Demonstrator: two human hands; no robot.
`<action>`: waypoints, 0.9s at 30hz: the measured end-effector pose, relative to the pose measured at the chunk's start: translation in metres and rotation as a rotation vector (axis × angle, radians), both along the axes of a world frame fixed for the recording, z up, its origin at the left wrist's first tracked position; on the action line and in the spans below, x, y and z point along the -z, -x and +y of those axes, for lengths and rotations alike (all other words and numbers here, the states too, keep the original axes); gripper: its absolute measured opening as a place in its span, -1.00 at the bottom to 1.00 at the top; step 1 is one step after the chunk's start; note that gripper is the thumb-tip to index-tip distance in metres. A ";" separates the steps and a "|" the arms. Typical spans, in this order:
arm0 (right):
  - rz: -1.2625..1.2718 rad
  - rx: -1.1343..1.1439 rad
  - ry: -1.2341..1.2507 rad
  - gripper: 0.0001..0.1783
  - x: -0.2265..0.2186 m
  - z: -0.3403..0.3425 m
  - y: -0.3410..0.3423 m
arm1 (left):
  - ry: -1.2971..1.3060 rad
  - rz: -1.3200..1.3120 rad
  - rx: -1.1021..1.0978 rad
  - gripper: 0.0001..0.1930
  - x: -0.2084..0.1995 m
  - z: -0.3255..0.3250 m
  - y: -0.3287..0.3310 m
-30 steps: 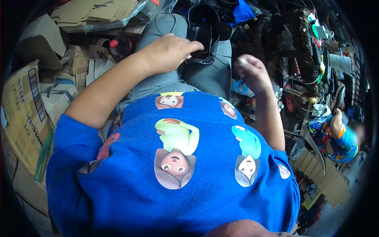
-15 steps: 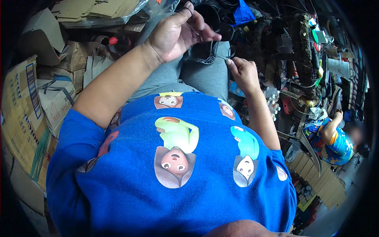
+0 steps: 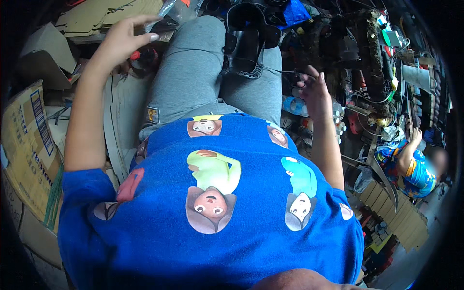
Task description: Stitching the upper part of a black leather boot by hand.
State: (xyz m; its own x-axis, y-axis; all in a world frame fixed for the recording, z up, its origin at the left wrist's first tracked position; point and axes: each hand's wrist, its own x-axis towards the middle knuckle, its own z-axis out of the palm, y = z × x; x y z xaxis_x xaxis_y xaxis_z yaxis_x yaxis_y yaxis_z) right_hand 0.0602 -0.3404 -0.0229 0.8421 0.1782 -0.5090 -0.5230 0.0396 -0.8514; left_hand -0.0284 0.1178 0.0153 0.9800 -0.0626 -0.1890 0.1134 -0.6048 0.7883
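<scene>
A black leather shoe (image 3: 244,48), with a puckered stitched edge at its near end, rests between my knees on my grey trousers (image 3: 186,72). From that edge a thin black thread (image 3: 278,71) runs right toward my right hand (image 3: 316,92). The fingers of that hand are partly curled where the thread meets them, beside my right thigh. My left hand (image 3: 126,39) is held out far to the left, thumb and fingers apart, with nothing visible in it. It is above a bottle with a red cap (image 3: 136,55), apart from the shoe.
Cardboard boxes (image 3: 29,140) and flat cardboard sheets (image 3: 101,14) crowd the left side. At right are a clear bottle with a blue label (image 3: 293,105), cluttered tools and a curved blade (image 3: 384,181). Another person in a colourful shirt (image 3: 411,169) sits farther right.
My left hand has swung away from the shoe to the far left, its fingers spreading. My right hand has moved slightly right and lower, and the shoe is now uncovered.
</scene>
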 end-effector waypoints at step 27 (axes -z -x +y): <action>-0.581 -0.685 0.446 -0.83 -0.081 0.063 0.010 | 0.025 -0.209 0.320 -0.62 0.000 -0.132 -0.049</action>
State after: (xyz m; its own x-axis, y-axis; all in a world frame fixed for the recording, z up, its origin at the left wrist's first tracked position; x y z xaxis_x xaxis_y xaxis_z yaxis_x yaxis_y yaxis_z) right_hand 0.0506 -0.2774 0.0580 0.7688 0.6105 -0.1902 0.1877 -0.4998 -0.8455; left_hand 0.0208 -0.0140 0.0157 0.9273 -0.3739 0.0180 -0.2425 -0.5636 0.7896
